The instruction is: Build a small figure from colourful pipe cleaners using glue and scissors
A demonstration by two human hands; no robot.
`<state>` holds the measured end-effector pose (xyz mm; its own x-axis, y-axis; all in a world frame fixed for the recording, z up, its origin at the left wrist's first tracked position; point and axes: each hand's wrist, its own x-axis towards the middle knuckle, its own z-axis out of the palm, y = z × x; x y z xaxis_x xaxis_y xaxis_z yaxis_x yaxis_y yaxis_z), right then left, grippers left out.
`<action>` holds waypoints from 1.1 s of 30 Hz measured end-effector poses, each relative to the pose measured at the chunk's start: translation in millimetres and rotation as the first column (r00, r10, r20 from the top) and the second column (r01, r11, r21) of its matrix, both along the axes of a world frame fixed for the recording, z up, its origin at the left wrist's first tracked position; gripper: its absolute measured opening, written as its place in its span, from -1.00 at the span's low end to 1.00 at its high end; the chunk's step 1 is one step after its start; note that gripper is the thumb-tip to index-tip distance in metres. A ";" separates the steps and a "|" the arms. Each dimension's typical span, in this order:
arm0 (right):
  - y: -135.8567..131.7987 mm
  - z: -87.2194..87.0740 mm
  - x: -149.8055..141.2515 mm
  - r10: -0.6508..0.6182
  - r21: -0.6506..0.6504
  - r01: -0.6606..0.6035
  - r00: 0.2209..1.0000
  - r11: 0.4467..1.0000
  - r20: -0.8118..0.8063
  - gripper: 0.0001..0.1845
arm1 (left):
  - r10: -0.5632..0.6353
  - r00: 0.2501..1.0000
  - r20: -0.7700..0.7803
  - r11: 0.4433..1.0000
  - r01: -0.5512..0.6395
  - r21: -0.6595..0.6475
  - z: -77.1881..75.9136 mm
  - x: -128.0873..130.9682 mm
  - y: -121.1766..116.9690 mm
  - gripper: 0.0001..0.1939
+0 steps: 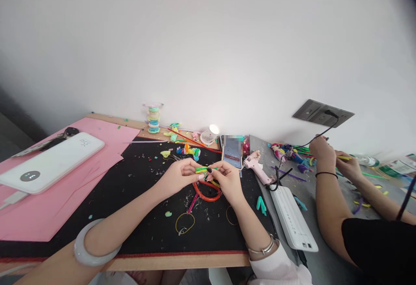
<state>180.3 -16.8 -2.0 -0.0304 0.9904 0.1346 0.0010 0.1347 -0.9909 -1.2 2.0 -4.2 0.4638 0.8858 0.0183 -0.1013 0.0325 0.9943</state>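
Observation:
In front of me, above a black mat, both hands meet at a small bundle of green and yellow pipe cleaners. My left hand pinches its left end, fingers closed. From the other side my right hand grips it between thumb and fingers. Just below lies an orange-red loop, perhaps a scissors handle, partly hidden by my right hand. A magenta strip runs from it toward a thin yellow ring. Behind my hands lies a multicoloured fuzzy piece.
A phone, paper cup and pink glue gun stand beyond my hands. Pink sheets with a white power bank lie left. At right are a white power strip and a co-worker's hands holding a yellow strip.

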 end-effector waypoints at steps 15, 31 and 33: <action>-1.8 0.7 -0.4 0.104 -0.025 -0.105 0.993 0.994 -0.055 -0.79 | 0.100 0.992 -0.072 0.990 -0.092 0.111 5.1 -0.7 -4.7 -0.86; -2.1 -1.1 -1.6 0.087 -0.070 -0.087 0.996 0.994 -0.002 -0.93 | 0.070 0.983 -0.171 0.978 -0.033 0.207 8.7 0.2 -7.7 -0.83; -2.0 -1.0 -1.6 0.065 -0.069 -0.066 0.998 0.995 -0.007 -0.92 | 0.059 0.986 -0.157 0.983 -0.030 0.181 7.9 0.3 -6.3 -0.85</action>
<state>178.7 -18.7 -3.0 -0.0950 0.9933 0.0658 -0.0107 0.0650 -0.9978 -0.9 -4.3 3.7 0.4337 0.8949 0.1051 0.0634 -0.1467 0.9872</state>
